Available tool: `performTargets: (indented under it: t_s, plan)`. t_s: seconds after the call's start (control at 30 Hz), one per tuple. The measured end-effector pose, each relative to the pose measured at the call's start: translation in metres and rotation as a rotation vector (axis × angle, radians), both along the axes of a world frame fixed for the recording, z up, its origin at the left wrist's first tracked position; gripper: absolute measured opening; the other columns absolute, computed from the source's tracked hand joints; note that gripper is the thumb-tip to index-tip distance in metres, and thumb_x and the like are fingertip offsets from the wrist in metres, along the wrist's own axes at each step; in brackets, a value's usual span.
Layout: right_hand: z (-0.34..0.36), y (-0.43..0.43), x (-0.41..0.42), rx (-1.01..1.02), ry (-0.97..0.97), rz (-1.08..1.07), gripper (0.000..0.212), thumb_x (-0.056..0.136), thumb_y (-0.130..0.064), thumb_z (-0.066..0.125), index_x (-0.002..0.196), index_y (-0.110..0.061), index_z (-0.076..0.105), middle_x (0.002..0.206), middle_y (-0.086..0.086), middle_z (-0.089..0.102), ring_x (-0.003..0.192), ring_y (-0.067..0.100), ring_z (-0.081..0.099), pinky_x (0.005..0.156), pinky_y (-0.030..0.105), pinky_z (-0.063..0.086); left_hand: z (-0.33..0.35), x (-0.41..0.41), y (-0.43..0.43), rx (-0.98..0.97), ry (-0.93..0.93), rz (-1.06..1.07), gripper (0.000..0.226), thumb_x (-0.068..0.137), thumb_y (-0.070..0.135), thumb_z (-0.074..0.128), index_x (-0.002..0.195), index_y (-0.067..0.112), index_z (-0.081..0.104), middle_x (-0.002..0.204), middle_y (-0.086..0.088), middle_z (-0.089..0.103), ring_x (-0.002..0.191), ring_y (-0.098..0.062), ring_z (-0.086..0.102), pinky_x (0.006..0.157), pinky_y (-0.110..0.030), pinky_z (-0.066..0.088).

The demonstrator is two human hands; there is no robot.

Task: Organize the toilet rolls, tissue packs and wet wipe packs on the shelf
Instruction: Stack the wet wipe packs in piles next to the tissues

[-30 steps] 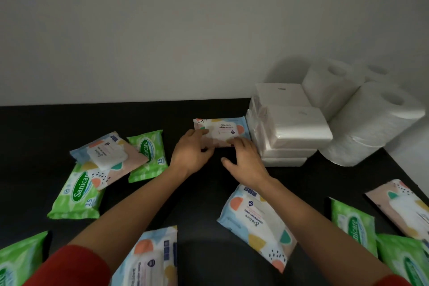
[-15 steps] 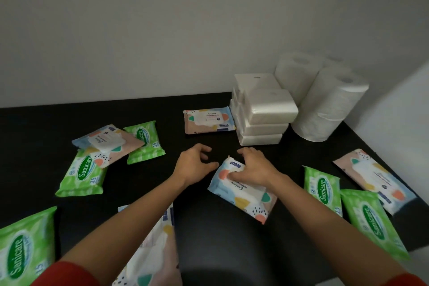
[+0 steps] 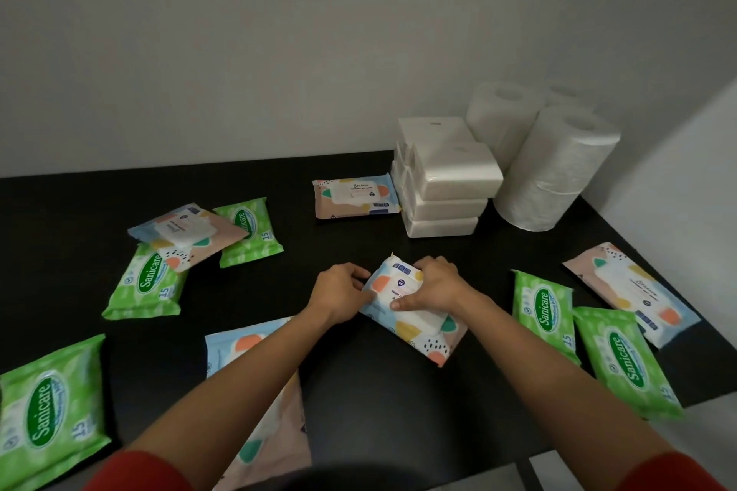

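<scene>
A pastel patterned wet wipe pack lies in the middle of the black shelf. My left hand grips its left edge and my right hand lies over its top, thumb pressed on the pack. Another patterned pack lies flat against a stack of white tissue packs at the back. White toilet rolls stand in the back right corner.
Green Sanicare packs lie at left, front left and right. More patterned packs lie at left, under my left arm and far right. The shelf's front edge runs close below.
Both hands left the patterned pack beside the tissue stack and came back toward me. They have closed on the nearer patterned pack in the middle.
</scene>
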State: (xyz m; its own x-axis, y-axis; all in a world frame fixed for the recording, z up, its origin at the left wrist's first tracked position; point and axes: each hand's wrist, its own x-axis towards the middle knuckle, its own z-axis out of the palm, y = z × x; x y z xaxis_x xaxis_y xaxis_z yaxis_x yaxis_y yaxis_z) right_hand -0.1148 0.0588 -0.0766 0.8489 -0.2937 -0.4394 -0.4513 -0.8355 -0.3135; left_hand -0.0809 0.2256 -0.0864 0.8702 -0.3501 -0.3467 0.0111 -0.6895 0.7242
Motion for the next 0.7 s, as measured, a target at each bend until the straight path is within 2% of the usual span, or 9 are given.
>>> performTargets:
  t_s: [0.13, 0.23, 0.37, 0.47, 0.6, 0.7]
  plan:
    - [-0.002, 0.0, -0.001, 0.01, -0.031, -0.012, 0.092, 0.063, -0.048, 0.083, 0.138, -0.017, 0.039, 0.134, 0.008, 0.04, 0.124, 0.024, 0.041, 0.101, 0.037, 0.041, 0.0, -0.001, 0.001, -0.012, 0.012, 0.024, 0.033, 0.092, 0.013, 0.059, 0.124, 0.015, 0.059, 0.117, -0.005, 0.064, 0.104, -0.013, 0.061, 0.086, -0.025, 0.051]
    - [-0.002, 0.0, -0.001, 0.062, -0.04, -0.024, 0.08, 0.056, -0.047, 0.087, 0.121, -0.017, 0.051, 0.121, 0.005, 0.052, 0.107, 0.019, 0.054, 0.093, 0.038, 0.05, 0.002, 0.0, 0.0, -0.01, 0.012, 0.038, 0.03, 0.093, 0.011, 0.057, 0.122, 0.016, 0.06, 0.117, -0.004, 0.064, 0.103, -0.013, 0.062, 0.082, -0.023, 0.05]
    - [0.005, -0.001, 0.0, 0.174, -0.049, -0.037, 0.069, 0.058, -0.039, 0.087, 0.113, -0.017, 0.052, 0.107, 0.001, 0.062, 0.095, 0.015, 0.06, 0.086, 0.035, 0.053, 0.001, 0.004, 0.002, -0.024, 0.043, 0.053, 0.028, 0.093, 0.009, 0.055, 0.119, 0.016, 0.061, 0.117, -0.002, 0.064, 0.103, -0.012, 0.062, 0.084, -0.024, 0.05]
    - [0.009, 0.002, 0.003, 0.312, -0.073, -0.05, 0.06, 0.063, -0.031, 0.087, 0.11, -0.014, 0.055, 0.108, 0.001, 0.065, 0.092, 0.013, 0.062, 0.082, 0.032, 0.053, 0.001, 0.007, 0.008, -0.069, 0.026, 0.111, 0.025, 0.092, 0.009, 0.056, 0.115, 0.017, 0.063, 0.111, -0.001, 0.065, 0.093, -0.008, 0.06, 0.079, -0.022, 0.05]
    - [0.012, 0.013, 0.011, 0.553, -0.1, -0.092, 0.038, 0.068, -0.02, 0.084, 0.1, -0.016, 0.064, 0.1, 0.004, 0.072, 0.086, 0.014, 0.07, 0.083, 0.036, 0.057, -0.002, 0.012, 0.018, -0.174, -0.044, 0.274, 0.022, 0.092, 0.015, 0.058, 0.114, 0.018, 0.063, 0.108, -0.002, 0.065, 0.087, -0.006, 0.057, 0.066, -0.014, 0.044]
    - [0.019, 0.024, 0.017, 0.728, -0.18, -0.152, 0.028, 0.073, -0.018, 0.08, 0.093, -0.021, 0.061, 0.095, 0.001, 0.071, 0.087, 0.014, 0.069, 0.078, 0.033, 0.056, -0.001, 0.015, 0.027, -0.301, -0.098, 0.41, 0.038, 0.09, 0.024, 0.064, 0.125, 0.016, 0.053, 0.108, 0.002, 0.059, 0.088, -0.006, 0.056, 0.063, -0.013, 0.043]
